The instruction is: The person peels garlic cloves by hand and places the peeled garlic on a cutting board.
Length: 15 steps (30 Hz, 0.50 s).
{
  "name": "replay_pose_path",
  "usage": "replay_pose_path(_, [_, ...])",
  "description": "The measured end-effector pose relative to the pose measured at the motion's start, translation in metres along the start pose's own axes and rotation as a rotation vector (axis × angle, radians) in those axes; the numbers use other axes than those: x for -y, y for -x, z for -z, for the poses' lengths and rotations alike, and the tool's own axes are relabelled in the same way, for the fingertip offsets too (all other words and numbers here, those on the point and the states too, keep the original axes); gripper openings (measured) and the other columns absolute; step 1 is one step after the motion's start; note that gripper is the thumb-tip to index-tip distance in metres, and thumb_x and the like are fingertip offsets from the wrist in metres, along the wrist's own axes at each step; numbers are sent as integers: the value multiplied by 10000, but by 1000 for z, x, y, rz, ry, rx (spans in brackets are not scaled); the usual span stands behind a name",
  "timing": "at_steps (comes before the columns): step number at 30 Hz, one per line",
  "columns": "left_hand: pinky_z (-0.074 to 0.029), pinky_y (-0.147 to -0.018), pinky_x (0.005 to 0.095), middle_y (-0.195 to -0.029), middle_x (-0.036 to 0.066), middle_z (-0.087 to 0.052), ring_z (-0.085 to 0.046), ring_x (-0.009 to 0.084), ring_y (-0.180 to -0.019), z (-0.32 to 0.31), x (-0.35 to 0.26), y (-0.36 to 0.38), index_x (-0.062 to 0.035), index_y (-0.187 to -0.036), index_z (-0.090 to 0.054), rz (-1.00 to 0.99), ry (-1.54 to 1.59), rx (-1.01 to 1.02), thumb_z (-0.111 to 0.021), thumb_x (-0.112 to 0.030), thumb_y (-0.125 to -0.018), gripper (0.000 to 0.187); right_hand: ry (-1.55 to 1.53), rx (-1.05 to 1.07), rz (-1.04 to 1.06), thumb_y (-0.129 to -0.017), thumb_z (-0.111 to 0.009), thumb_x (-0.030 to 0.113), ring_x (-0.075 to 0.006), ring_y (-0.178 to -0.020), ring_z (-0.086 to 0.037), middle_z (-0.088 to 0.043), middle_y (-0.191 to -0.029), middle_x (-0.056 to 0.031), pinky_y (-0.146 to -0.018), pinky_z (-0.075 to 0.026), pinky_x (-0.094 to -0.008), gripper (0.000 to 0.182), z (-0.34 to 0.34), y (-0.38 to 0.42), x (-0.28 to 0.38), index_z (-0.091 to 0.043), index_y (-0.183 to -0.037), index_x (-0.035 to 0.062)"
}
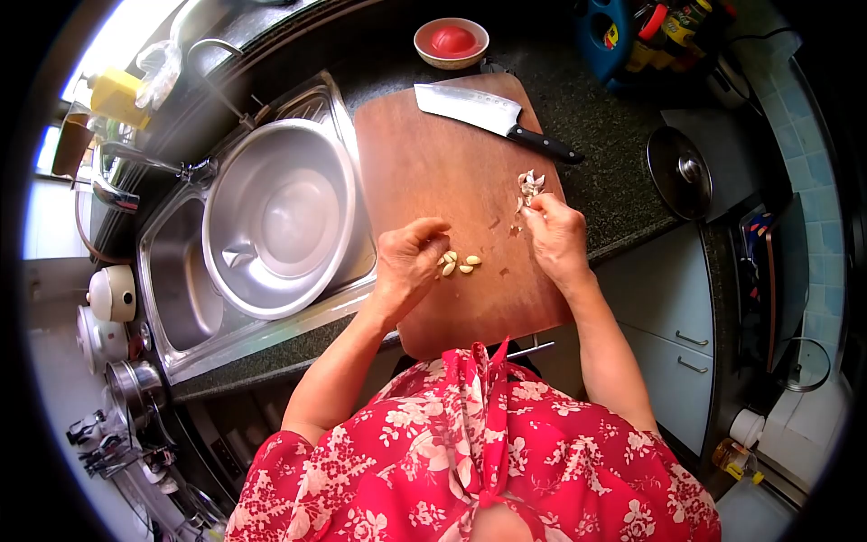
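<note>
Several peeled garlic cloves (pixel 464 264) lie on the wooden cutting board (pixel 406 154). Just left of them is my left hand (pixel 412 257), its fingers curled together; whatever they hold, if anything, is hidden. My right hand (pixel 555 233) is over the board's right side, fingertips pinched at the lower edge of a small pile of garlic skins (pixel 530 185). What is between those fingertips is too small to make out. A cleaver (pixel 470 108) with a black handle lies across the top of the board, its handle extending past the right edge.
A large metal basin (pixel 280 217) sits over the sink (pixel 185 271) at the left. Behind the board stands a bowl (pixel 452 43) with something red inside. A pan lid (pixel 680 173) lies on the right, and a blue caddy (pixel 607 41) with bottles stands at the back right.
</note>
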<state>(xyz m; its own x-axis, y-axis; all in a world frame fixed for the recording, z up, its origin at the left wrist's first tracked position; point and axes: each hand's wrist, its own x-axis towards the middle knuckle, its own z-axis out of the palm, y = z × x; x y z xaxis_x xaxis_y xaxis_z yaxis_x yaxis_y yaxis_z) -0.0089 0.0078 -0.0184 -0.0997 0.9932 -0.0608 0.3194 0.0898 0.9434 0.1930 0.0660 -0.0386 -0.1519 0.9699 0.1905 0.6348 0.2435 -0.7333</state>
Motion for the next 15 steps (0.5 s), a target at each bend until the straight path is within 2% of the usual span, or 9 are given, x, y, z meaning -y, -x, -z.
replay_pose_path(1, [-421, -448, 198, -657, 51, -617, -531, 69, -504, 1, 1, -1, 21, -881, -618, -2, 0, 0, -578, -4, -767, 122, 151, -25, 96, -761, -566, 95, -267, -570, -568, -570, -624, -129, -531, -447, -344, 98, -4, -4, 1, -541, -760, 1])
replay_pose_path(2, [-405, -427, 189, -643, 46, -607, -510, 59, -482, 3, 2, -3, 20, -873, -619, 23, 53, -36, -589, -10, -765, 115, 151, -28, 98, -761, -566, 95, -267, -570, -568, -570, -624, -129, -531, -447, -344, 98, -7, -6, 1, -541, -760, 1])
replay_pose_path(4, [-371, -395, 176, -611, 33, -581, -466, 42, -446, 7, 4, -5, 20, -843, -620, 57, 102, -92, -600, -33, -772, 90, 343, 28, 29, -757, -551, 123, -367, -648, -571, -585, -682, -181, -576, -454, -426, 118, -14, -10, 1, -531, -736, 9])
replay_pose_path(7, [-372, -396, 177, -609, 32, -580, -473, 44, -452, 9, -4, -4, 17, -843, -622, 184, 206, -54, -607, -48, -774, 96, 475, 127, -34, -760, -525, 120, -360, -630, -579, -585, -664, -185, -578, -457, -440, 110, -11, -14, 8, -540, -745, 13])
replay_pose_path(10, [-372, -397, 181, -604, 30, -574, -482, 49, -462, 0, -7, -4, 19, -841, -620, 154, 222, 12, -608, -72, -784, 107, 488, 165, 8, -773, -498, 122, -389, -629, -567, -579, -667, -209, -578, -448, -461, 126, -9, -16, 6, -529, -727, 8])
replay_pose_path(11, [-377, -404, 184, -620, 39, -579, -488, 58, -463, -4, -9, -3, 26, -872, -612, 194, 248, 49, -598, -72, -793, 127, 491, 165, 11, -773, -498, 122, -389, -629, -567, -579, -667, -209, -578, -448, -461, 126, -8, -14, 5, -529, -727, 8])
replay_pose_path(13, [-387, -415, 190, -648, 48, -584, -502, 68, -473, -10, -15, -8, 36, -907, -601, 229, 315, 144, -587, -67, -799, 150, 400, 40, 141, -770, -527, 103, -288, -521, -568, -574, -595, -141, -502, -439, -382, 109, -2, -9, 7, -537, -735, 0])
replay_pose_path(14, [-395, -422, 195, -672, 58, -588, -517, 82, -484, -13, -20, -8, 43, -922, -590, 258, 333, 194, -562, -99, -825, 175, 400, 46, 148, -770, -527, 103, -288, -521, -568, -574, -595, -141, -502, -439, -382, 109, 2, -5, 10, -537, -735, 0])
replay_pose_path(15, [-395, -422, 195, -672, 58, -588, -517, 82, -484, -15, -26, -10, 43, -922, -590, 263, 337, 188, -562, -99, -825, 175, 57, 138, 48, -773, -545, 90, -199, -495, -525, -545, -572, -77, -476, -414, -322, 94, 12, -3, 22, -549, -748, 0])
